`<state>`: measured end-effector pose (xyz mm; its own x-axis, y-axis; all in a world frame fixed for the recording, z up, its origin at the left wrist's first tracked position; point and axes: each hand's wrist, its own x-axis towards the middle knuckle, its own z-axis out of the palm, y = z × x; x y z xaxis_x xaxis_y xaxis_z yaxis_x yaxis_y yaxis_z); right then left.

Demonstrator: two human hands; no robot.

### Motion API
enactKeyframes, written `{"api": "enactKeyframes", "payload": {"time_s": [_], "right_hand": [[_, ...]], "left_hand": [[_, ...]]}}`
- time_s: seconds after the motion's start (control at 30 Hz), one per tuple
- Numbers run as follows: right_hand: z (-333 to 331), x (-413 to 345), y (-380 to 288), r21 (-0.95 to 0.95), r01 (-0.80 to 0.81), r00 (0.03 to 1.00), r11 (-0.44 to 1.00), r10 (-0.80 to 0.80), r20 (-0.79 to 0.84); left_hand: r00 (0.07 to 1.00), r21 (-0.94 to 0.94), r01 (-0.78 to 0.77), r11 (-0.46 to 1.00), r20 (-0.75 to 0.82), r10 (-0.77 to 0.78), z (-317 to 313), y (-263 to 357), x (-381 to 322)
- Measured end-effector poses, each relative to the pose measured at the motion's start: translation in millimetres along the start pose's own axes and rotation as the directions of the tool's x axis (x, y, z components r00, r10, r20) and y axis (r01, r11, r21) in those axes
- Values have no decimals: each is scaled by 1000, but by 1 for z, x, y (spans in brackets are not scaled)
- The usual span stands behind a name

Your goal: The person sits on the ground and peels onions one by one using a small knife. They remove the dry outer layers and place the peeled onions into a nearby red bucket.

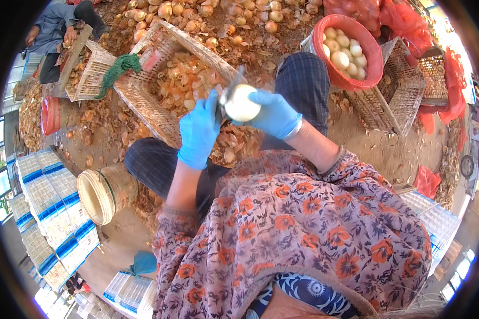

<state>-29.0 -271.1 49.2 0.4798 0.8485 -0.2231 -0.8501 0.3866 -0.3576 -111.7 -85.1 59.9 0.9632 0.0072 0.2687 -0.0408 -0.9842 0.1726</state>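
Observation:
My left hand (199, 133), in a blue glove, grips a knife whose blurred blade (236, 79) points up and away along the near side of a peeled white onion (243, 104). The knife's handle is mostly hidden by my fingers. My right hand (277, 113), gloved too, holds that onion from its right side, thumb on top. Both hands are over the near edge of a plastic crate (143, 109) with onion skins (179, 81) inside. To the right, a bucket lined with red mesh (377, 65) holds several peeled onions (341, 60).
Unpeeled onions (165, 11) and loose skins cover the floor ahead. Green netting (119, 73) drapes over another crate (91, 73) at left. An empty-looking bucket (94, 197) lies tipped beside my left knee. More crates (403, 89) stand at right. A person (58, 24) sits at upper left.

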Motion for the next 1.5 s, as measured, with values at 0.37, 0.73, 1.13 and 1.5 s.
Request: {"api": "enactKeyframes", "payload": {"time_s": [0.37, 0.73, 1.13, 1.5], "right_hand": [[-7, -4, -22, -126, 229, 972, 965, -233, -21], [-4, -7, -20, -162, 247, 966, 955, -256, -35], [5, -18, 3, 142, -12, 997, 990, 0, 81], [-14, -63, -88, 153, 426, 899, 892, -398, -182]], "left_hand": [[982, -516, 188, 835, 115, -150, -31, 33, -41], [989, -279, 124, 952, 114, -96, -22, 29, -50], [994, 149, -70, 986, 88, 57, -10, -10, -31], [951, -284, 285, 916, 201, -233, 48, -33, -45]]}}
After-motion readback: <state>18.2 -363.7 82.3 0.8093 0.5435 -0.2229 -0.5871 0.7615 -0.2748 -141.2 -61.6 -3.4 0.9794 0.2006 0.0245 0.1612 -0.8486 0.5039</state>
